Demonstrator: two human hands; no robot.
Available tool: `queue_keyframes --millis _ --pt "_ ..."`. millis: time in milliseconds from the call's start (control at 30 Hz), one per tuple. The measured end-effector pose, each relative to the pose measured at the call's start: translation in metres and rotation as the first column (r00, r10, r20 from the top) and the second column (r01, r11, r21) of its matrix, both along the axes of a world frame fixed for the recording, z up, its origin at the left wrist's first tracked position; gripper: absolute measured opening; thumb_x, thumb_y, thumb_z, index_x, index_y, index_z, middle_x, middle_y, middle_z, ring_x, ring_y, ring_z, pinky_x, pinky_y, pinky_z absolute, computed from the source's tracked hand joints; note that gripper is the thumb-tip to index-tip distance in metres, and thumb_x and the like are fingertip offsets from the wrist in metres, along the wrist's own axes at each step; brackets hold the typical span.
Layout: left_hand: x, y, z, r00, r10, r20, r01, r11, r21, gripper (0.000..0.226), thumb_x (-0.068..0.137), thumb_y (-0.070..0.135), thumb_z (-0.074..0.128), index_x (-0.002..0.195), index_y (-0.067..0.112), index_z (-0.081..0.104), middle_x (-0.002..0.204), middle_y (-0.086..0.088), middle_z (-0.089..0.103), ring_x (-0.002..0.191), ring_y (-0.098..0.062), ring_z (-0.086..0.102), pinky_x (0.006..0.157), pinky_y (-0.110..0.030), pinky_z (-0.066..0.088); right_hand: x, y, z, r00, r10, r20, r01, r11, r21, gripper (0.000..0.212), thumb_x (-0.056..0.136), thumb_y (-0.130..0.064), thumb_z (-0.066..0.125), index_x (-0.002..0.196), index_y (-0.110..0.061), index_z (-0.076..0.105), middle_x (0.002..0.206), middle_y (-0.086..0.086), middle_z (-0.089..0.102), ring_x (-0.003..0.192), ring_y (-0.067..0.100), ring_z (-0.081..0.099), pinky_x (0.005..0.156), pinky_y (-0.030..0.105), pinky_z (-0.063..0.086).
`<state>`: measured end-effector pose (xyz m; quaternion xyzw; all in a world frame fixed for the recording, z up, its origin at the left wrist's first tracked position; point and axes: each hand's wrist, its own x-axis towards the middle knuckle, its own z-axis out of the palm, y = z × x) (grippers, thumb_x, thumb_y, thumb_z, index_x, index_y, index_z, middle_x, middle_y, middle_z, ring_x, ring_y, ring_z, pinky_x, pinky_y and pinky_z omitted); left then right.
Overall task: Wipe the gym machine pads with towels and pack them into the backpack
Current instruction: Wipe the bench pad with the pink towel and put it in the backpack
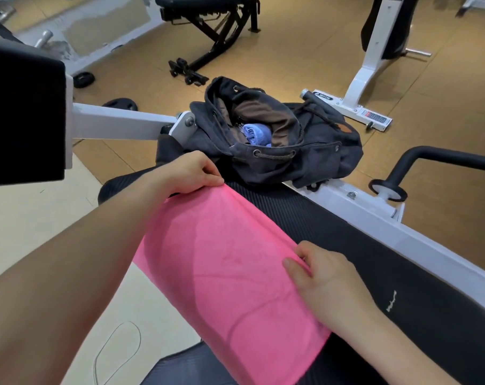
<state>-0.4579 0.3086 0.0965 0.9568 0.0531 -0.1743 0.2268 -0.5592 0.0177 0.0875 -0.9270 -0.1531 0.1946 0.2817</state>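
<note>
Pink towel (224, 262) mid-frame, draped over pad (402, 273); soft, light, limp. Left hand (191, 170) pinches far corner, right hand (324, 276) pinches near edge. Corners suit folding. Backpack (313, 151) open, upper centre.

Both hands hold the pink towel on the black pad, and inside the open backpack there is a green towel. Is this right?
Not quite. The head view shows the towel inside the open backpack is a blue towel, not green. Left hand and right hand do hold the pink towel on the black pad.
</note>
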Motion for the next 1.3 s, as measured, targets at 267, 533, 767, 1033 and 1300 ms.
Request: queue_keyframes --millis 267,533,767,1033,1300 --pt "0.005 -0.002 0.0 0.993 -0.096 -0.066 0.105 0.983 0.152 0.032 0.098 0.033 0.054 0.101 0.007 0.07 0.1 -0.006 0.069 0.092 -0.022 0.059 0.082 -0.031 0.043 -0.006 0.0 -0.01 0.98 0.083 0.184 -0.047 0.981 -0.188 0.023 0.098 -0.048 0.031 0.103 -0.028 0.041 0.103 -0.007 0.037 0.094 0.014 0.041 0.073 0.029 0.049" --pt "-0.014 0.014 0.067 0.989 0.055 0.137 -0.05 0.998 -0.045 0.032 0.1 0.037 0.05 0.079 0.017 0.064 0.07 0.006 0.055 0.065 -0.011 0.051 0.064 -0.027 0.04 0.033 -0.012 0.01 0.979 -0.023 0.202 -0.03 0.966 0.255 0.017 0.093 -0.033 0.058 0.078 -0.025 0.055 0.066 -0.007 0.057 0.068 0.008 0.053 0.061 0.026 0.043" --pt "-0.047 0.046 0.137 0.827 0.338 0.449 -0.169 0.911 -0.375 0.035 0.1 0.031 0.051 0.087 0.0 0.064 0.063 0.002 0.043 0.06 -0.014 0.041 0.061 -0.033 0.035 0.106 0.009 0.119 0.766 -0.05 0.641 -0.241 0.903 0.357 0.022 0.088 -0.04 0.056 0.085 -0.019 0.062 0.072 -0.013 0.057 0.068 0.005 0.053 0.061 0.021 0.038" --pt "-0.081 0.042 0.221 0.392 0.36 0.847 -0.061 0.928 -0.366 0.023 0.1 0.03 0.051 0.085 0.018 0.064 0.064 0.005 0.054 0.058 -0.013 0.048 0.059 -0.036 0.042 0.102 0.018 0.221 0.254 -0.126 0.959 -0.24 0.952 0.189 0.023 0.093 -0.027 0.062 0.087 -0.005 0.065 0.071 0.008 0.065 0.061 0.022 0.056 0.062 0.027 0.04" --pt "-0.183 0.036 0.158 0.574 0.231 0.786 -0.003 0.96 -0.28 0.019 0.097 0.025 0.056 0.081 0.029 0.065 0.057 0.002 0.062 0.05 -0.006 0.055 0.049 -0.015 0.041 0.017 -0.017 0.131 0.22 0.237 0.946 -0.311 0.937 -0.162 0.024 0.091 -0.024 0.054 0.081 -0.007 0.068 0.073 0.006 0.066 0.062 0.028 0.061 0.058 0.038 0.046"
